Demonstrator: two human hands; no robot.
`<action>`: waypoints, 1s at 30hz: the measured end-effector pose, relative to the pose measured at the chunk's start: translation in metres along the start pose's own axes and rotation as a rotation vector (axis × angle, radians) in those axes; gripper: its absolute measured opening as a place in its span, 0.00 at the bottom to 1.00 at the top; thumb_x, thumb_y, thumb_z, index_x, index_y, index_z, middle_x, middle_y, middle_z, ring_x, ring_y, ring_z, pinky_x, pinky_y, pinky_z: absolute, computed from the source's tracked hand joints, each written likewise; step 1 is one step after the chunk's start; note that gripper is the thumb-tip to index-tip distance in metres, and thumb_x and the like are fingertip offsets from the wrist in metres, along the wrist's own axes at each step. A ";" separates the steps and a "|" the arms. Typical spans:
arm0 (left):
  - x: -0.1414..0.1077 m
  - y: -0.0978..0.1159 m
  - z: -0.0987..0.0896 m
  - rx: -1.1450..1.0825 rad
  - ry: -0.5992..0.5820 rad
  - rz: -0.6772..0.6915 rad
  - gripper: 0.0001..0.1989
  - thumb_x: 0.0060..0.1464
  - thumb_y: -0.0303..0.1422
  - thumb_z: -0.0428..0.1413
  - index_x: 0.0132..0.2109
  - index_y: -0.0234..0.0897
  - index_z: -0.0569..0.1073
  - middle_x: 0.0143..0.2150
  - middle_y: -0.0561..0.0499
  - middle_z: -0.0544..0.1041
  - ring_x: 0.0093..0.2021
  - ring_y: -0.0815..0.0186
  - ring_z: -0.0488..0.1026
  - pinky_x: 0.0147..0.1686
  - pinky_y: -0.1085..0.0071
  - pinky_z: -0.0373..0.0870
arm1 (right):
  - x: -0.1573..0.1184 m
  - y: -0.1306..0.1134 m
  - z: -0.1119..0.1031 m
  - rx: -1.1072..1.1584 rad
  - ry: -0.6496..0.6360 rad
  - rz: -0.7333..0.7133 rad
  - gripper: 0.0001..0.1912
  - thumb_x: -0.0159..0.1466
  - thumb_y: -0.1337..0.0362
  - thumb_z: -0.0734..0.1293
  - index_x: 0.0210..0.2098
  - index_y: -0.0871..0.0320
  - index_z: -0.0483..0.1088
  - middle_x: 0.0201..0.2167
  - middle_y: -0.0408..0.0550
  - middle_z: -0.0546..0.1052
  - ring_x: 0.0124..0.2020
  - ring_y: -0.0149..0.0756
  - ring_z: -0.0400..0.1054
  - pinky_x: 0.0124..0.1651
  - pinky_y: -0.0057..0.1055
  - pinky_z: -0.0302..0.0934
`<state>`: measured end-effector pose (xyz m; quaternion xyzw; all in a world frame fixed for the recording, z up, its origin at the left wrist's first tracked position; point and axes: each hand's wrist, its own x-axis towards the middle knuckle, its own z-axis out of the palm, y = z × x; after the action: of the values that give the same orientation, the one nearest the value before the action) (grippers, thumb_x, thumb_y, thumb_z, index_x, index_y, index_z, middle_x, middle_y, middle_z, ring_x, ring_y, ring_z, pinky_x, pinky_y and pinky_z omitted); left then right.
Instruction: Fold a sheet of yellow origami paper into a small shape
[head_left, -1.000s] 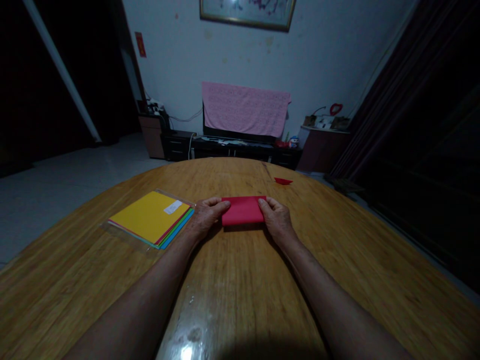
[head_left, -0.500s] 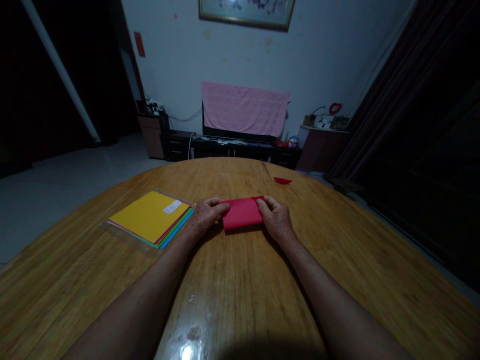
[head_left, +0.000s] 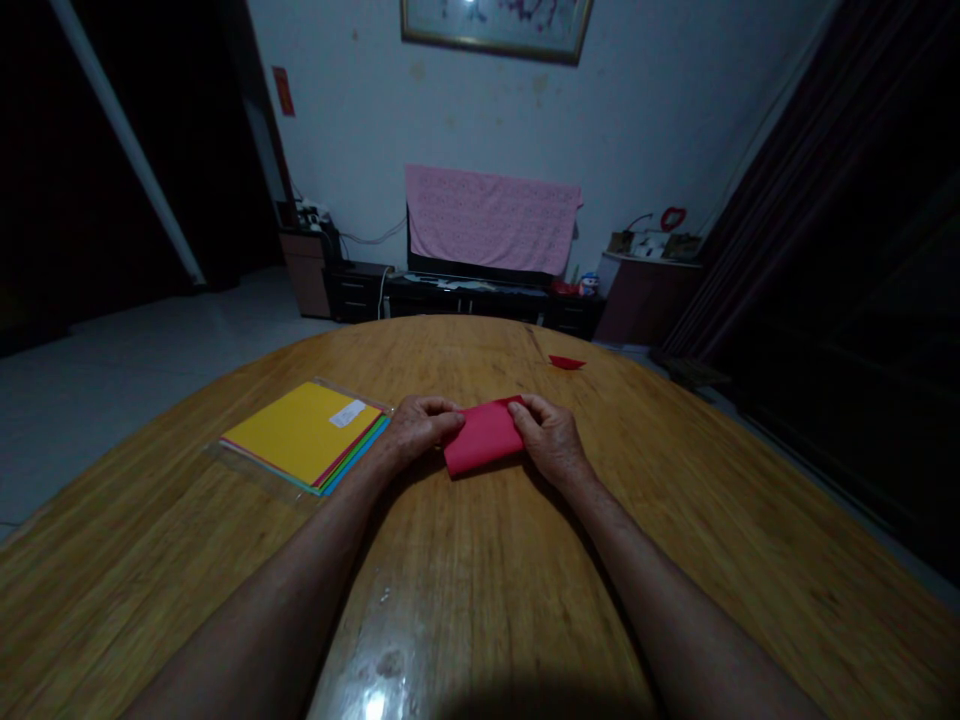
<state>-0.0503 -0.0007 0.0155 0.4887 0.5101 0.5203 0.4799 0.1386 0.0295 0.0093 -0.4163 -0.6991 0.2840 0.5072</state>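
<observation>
The left hand [head_left: 418, 426] and right hand [head_left: 550, 438] grip a folded red paper [head_left: 484, 436], now twisted askew between them. Stacked coloured paper [head_left: 304, 435] lies at nine o'clock, a red scrap [head_left: 566, 362] at one.

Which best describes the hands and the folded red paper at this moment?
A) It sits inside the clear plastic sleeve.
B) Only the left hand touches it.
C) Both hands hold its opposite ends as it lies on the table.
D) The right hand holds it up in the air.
C: the left hand and the right hand each grip one end of the folded red paper on the round wooden table.
</observation>
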 end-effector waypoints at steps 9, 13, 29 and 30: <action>0.003 -0.008 0.000 0.063 -0.099 -0.020 0.05 0.41 0.33 0.60 0.27 0.35 0.77 0.20 0.52 0.73 0.19 0.70 0.64 0.18 0.76 0.55 | -0.002 0.000 0.004 0.023 -0.072 0.005 0.11 0.59 0.57 0.63 0.31 0.57 0.75 0.27 0.44 0.75 0.29 0.36 0.67 0.33 0.30 0.59; 0.003 -0.007 0.000 0.099 -0.143 -0.013 0.05 0.42 0.33 0.60 0.26 0.35 0.76 0.20 0.51 0.71 0.18 0.71 0.64 0.18 0.75 0.55 | -0.003 0.000 0.004 0.004 -0.094 -0.001 0.12 0.60 0.57 0.63 0.32 0.56 0.75 0.26 0.44 0.74 0.28 0.35 0.65 0.32 0.29 0.58; -0.001 0.004 0.000 0.280 -0.193 0.029 0.10 0.44 0.37 0.58 0.23 0.34 0.73 0.17 0.53 0.68 0.17 0.72 0.59 0.17 0.75 0.51 | -0.005 -0.003 0.007 -0.022 -0.154 -0.022 0.12 0.61 0.58 0.62 0.32 0.57 0.74 0.25 0.44 0.72 0.27 0.33 0.64 0.30 0.28 0.58; -0.001 0.003 0.000 0.280 -0.189 0.011 0.10 0.44 0.37 0.58 0.23 0.34 0.73 0.17 0.53 0.67 0.17 0.72 0.59 0.17 0.75 0.51 | -0.005 -0.003 0.007 -0.026 -0.157 -0.028 0.12 0.61 0.58 0.62 0.31 0.58 0.74 0.25 0.44 0.72 0.27 0.33 0.64 0.30 0.27 0.57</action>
<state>-0.0503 -0.0022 0.0190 0.6001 0.5276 0.3986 0.4502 0.1316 0.0236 0.0070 -0.3893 -0.7463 0.2995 0.4492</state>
